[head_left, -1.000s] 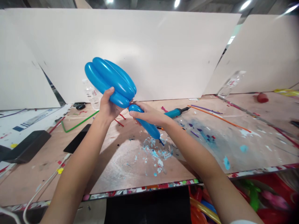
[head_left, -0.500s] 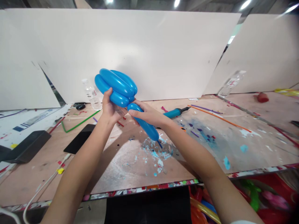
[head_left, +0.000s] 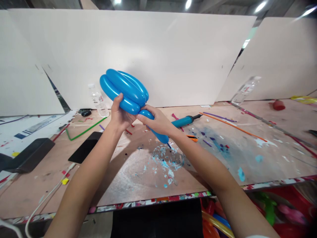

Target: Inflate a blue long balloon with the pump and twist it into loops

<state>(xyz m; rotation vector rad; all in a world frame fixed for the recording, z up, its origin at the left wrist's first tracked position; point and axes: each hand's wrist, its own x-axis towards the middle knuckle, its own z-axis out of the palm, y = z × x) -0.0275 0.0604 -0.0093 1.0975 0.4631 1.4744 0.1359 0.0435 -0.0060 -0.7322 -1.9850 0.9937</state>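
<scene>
"Trouble spots, L to R?"

"Clear plastic bottle w/ white cap (head_left: 98,102), just L of the glossy blue balloon w/ long bunched lobes (head_left: 125,91). A wide swing could tip it."

"L hand (head_left: 120,114)?"

"Wrapped round the balloon's lower lobe, thumb on top, balloon up off the paint-spotted wooden table (head_left: 138,180). Too hard a squeeze, esp. w/ a nail, might pop it."

"R hand (head_left: 158,120)?"

"Closed on the same balloon's sausage-shaped tail section (head_left: 161,136). Twist's mostly behind fingers, can't tell how tight. Slack grip = could unwind; overtwist = poss. burst."

"Further R?"

"Blue cylindrical pump w/ black nozzle (head_left: 184,121), then orange-&-black tool (head_left: 192,138), part hidden by R arm (head_left: 210,162). Can't tell if sharp; if so, a dropped tail section might get nicked."
</scene>
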